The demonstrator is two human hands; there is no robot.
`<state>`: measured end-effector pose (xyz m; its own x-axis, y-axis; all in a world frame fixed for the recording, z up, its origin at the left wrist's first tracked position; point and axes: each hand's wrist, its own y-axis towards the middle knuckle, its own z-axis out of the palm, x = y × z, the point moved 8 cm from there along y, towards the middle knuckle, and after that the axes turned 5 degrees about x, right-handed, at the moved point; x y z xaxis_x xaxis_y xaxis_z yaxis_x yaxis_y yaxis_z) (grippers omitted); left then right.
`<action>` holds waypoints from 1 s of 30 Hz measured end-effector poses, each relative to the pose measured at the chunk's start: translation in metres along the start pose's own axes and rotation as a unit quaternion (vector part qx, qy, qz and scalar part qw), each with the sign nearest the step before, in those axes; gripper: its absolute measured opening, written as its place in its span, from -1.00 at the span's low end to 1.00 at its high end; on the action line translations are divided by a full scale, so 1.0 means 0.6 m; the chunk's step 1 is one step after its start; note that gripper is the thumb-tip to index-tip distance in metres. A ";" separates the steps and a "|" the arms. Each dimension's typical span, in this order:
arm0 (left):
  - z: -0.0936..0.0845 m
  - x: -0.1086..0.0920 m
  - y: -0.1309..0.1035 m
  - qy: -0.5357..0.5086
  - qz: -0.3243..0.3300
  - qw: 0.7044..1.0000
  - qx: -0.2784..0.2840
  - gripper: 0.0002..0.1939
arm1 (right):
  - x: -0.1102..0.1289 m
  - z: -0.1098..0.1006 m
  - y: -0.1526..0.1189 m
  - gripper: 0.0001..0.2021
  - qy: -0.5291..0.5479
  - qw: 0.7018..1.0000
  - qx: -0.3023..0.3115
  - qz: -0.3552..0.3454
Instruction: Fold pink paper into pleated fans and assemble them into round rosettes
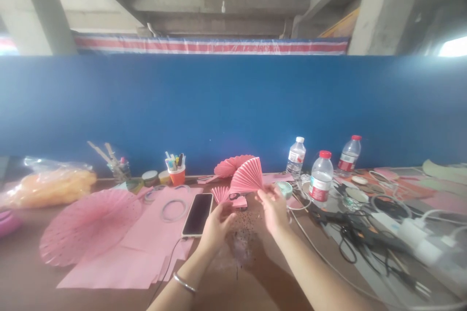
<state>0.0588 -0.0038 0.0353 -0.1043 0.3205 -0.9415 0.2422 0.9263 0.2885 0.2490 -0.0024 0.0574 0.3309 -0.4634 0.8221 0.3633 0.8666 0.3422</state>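
My right hand [273, 208] pinches the lower right edge of a pink pleated paper fan [247, 176], which stands spread above the table. My left hand [220, 221] is closed, its fingers curled at the base of a smaller spread of pink pleats [221, 194]. Whether these pleats join the larger fan is unclear. Behind them lies another pink pleated fan [230, 165]. Between my hands, a small dark-handled object [233, 197], perhaps scissors, and a pink scrap [240, 202] rest on the table.
Left of my hands lie a phone [197, 215], pink paper sheets [146, 248] and a large pink pleated disc [91, 226]. An orange-and-white cup [177, 176] holds pens. To the right stand water bottles [321, 177], with black cables [359, 233] and a white power strip [412, 233].
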 end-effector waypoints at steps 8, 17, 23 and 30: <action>-0.045 0.016 -0.002 -0.019 -0.081 0.991 -0.101 -0.61 | -0.089 0.095 -0.098 -0.70 0.033 0.962 0.224 0.150; -0.036 0.024 -0.004 -0.201 -0.066 0.970 -0.123 -0.60 | -0.121 0.027 -0.069 -0.78 0.129 0.973 0.033 0.186; -0.048 0.039 -0.005 -0.299 -0.068 0.936 -0.169 -0.73 | -0.136 0.016 -0.071 -0.78 0.201 0.952 -0.026 0.228; -0.038 0.026 -0.003 -0.241 -0.066 0.959 -0.135 -0.71 | -0.127 0.041 -0.083 -0.72 0.092 0.970 0.062 0.216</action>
<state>0.0349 0.0040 0.0240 0.3568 0.1281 -0.9254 -0.0074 0.9909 0.1343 0.1843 -0.0056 -0.0108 0.5835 -0.0678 0.8092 0.0523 0.9976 0.0459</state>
